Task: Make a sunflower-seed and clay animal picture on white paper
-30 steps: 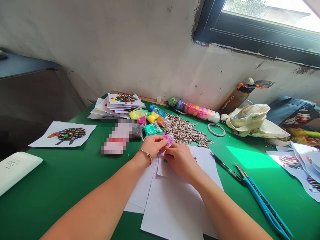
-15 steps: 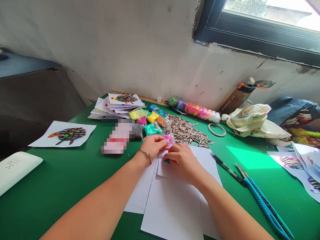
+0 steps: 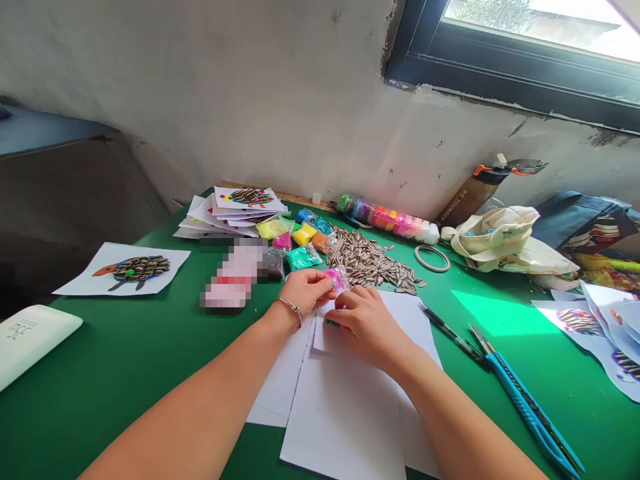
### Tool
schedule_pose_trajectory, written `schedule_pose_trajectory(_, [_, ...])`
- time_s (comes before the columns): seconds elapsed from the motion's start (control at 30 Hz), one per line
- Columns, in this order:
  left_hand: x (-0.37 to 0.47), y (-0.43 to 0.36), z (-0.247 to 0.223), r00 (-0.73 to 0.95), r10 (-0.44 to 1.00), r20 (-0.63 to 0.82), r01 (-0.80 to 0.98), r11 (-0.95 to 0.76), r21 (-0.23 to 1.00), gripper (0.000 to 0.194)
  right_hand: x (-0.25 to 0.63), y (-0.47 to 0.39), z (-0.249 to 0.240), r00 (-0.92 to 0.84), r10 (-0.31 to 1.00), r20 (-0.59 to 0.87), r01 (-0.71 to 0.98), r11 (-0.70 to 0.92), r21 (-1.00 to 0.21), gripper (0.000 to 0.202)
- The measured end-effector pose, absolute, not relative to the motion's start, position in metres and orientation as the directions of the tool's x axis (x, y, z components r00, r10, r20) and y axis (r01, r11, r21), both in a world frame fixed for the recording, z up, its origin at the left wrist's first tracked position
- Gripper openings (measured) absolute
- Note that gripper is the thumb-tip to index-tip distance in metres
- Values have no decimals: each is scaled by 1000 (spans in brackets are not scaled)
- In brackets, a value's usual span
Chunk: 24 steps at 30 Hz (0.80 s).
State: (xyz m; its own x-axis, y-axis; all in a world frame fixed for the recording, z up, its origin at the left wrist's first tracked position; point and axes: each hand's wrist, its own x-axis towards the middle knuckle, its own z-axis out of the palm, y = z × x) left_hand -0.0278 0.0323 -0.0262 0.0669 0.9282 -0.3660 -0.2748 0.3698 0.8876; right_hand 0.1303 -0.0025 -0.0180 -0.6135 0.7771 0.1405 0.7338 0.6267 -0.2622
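Observation:
My left hand, with a bracelet at the wrist, has its thumb and forefinger pinched together; what sits between them is too small to make out. Beside it, my right hand bends its fingers down over a small white paper. A dark green bit of modelling clay shows at its fingertips, partly hidden by them. Larger white sheets lie beneath. Just behind my fingers is a clear bag of pink clay, and beyond it a pile of sunflower seeds.
Bags of coloured clay and stacked seed pictures lie behind on the left. A seed picture and a white power bank are at left. A pen, blue utility knife, tape ring and bottle are at right.
The whole view has shifted very slightly. Both hands keep nearly the same place and pose over the paper.

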Motion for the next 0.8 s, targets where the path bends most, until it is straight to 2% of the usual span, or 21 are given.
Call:
schedule_pose_trajectory(0.37, [-27, 33, -25, 66, 925, -374, -271, 378, 885, 28, 132, -1, -21, -606, 769, 202, 725, 639, -258, 24])
schedule_pose_trajectory(0.5, [-29, 33, -24, 81, 924, -374, -254, 382, 889, 30, 145, 0, -17, -489, 813, 316, 732, 579, -358, 30])
schedule_pose_trajectory(0.63, [-29, 29, -17, 129, 926, -355, -236, 376, 896, 37, 161, -2, -11, -305, 860, 410, 726, 489, -484, 26])
schedule_pose_trajectory(0.8, [-23, 19, -5, 245, 908, -341, -206, 392, 897, 53, 159, -15, -5, -187, 902, 389, 677, 405, -614, 23])
